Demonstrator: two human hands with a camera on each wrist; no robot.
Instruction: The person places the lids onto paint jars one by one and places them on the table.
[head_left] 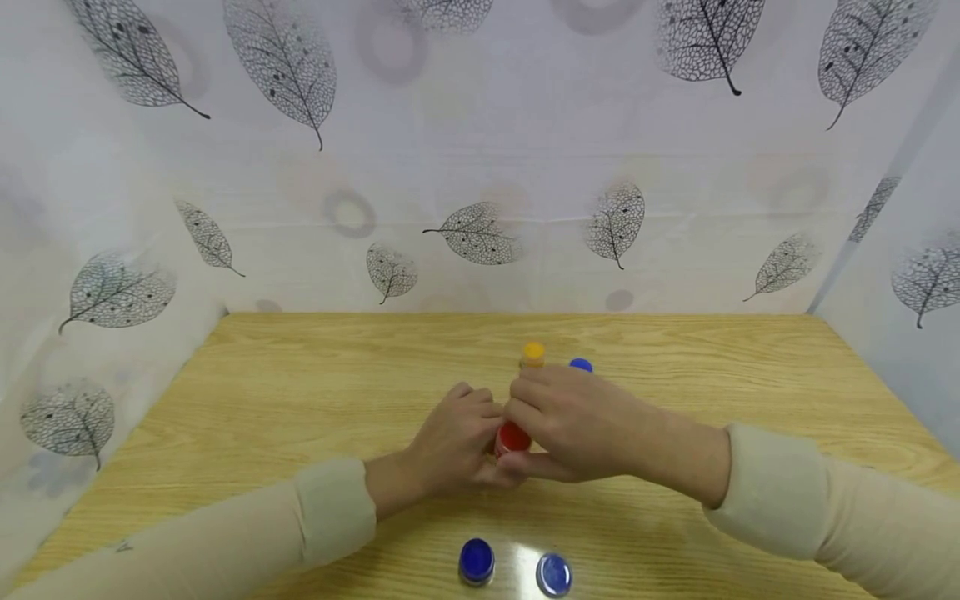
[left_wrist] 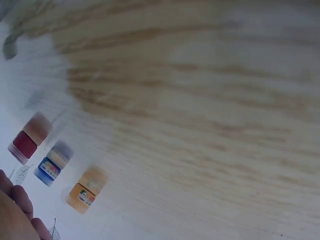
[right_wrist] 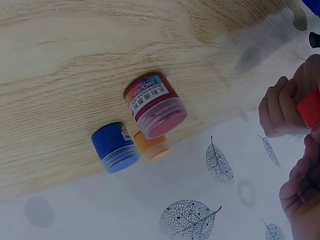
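A small bright red paint jar (head_left: 513, 439) is held between both hands over the middle of the table. My left hand (head_left: 457, 437) grips it from the left, fingers curled round it. From the right, my right hand (head_left: 577, 425) holds the same jar with fingers and thumb bent about its top. In the right wrist view, the red jar (right_wrist: 311, 109) shows only partly at the right edge. Beyond the hands stand a yellow-orange jar (head_left: 533, 354) and a blue jar (head_left: 581, 365). A darker red jar (right_wrist: 155, 105) stands with them, hidden in the head view.
Close to the table's near edge, a round dark blue jar (head_left: 476, 560) stands beside a flat, shiny blue disc (head_left: 554, 575) that looks like a lid. The wooden table (head_left: 315, 375) is bounded at the back and sides by a leaf-patterned curtain (head_left: 510, 150).
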